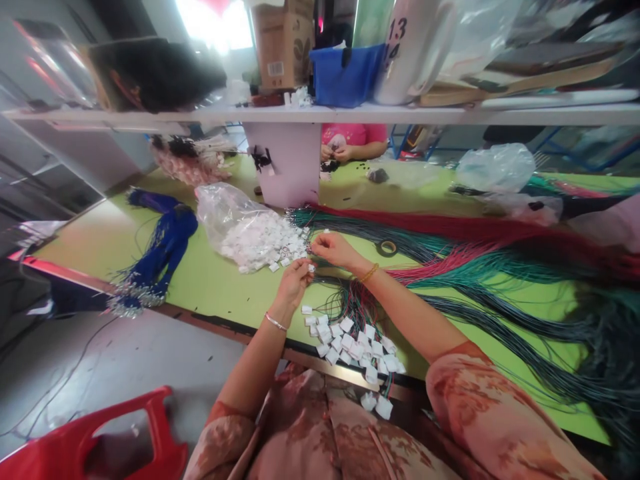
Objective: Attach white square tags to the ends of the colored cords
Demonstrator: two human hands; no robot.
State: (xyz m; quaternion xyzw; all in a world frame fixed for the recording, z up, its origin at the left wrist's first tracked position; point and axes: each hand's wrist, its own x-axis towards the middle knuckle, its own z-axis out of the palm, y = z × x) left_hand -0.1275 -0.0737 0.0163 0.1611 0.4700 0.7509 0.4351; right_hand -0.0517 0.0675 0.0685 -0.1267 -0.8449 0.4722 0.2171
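Observation:
My left hand (294, 283) pinches a small white plastic connector housing (311, 269) between thumb and fingertips. Just above and to the right, my right hand (334, 249) has its fingers pinched together near thin wire ends; what lies between them is too small to make out. Beyond both hands, loose white connector housings (287, 243) spill from a clear plastic bag (225, 207). Below my hands, at the table's near edge, lies a pile of white connectors with wires (350, 340). Red wires (425, 227), green wires (480, 270) and black wires (500, 313) stretch away to the right.
A roll of black tape (387, 248) lies on the green table (215, 290). Blue wire bundles (167, 233) are at left. Above runs a shelf (200, 120) with a blue bin (346, 77). Across the table a person's hands (340, 152) work. A red stool (165, 427) stands lower left.

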